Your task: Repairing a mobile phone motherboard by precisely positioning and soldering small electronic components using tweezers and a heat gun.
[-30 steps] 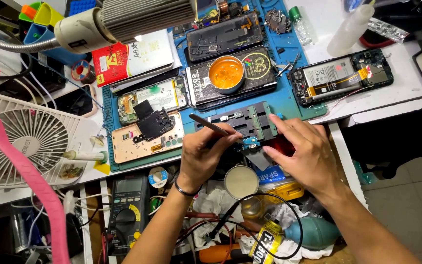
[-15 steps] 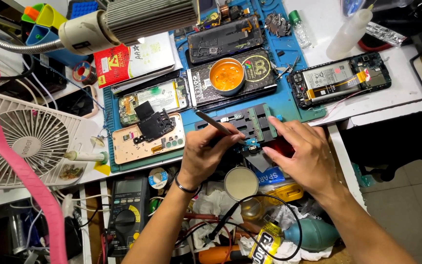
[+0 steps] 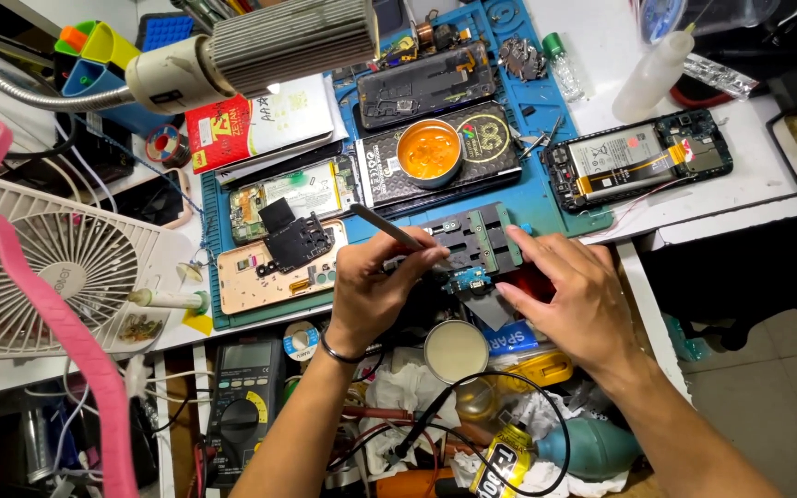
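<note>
My left hand grips metal tweezers, their tip down at a small blue circuit board clamped at the front edge of a grey metal board holder. My right hand rests beside the holder on its right, fingers spread and fingertips touching near the small board, holding nothing I can see. Both work over the front of a blue repair mat.
On the mat lie a round tin of orange flux, several opened phones and a gold phone frame. A white fan stands left, a lamp head hangs above, and a multimeter, cables and rags crowd below.
My left hand with the tweezers has shifted slightly right, toward the small board. My right hand has barely moved.
</note>
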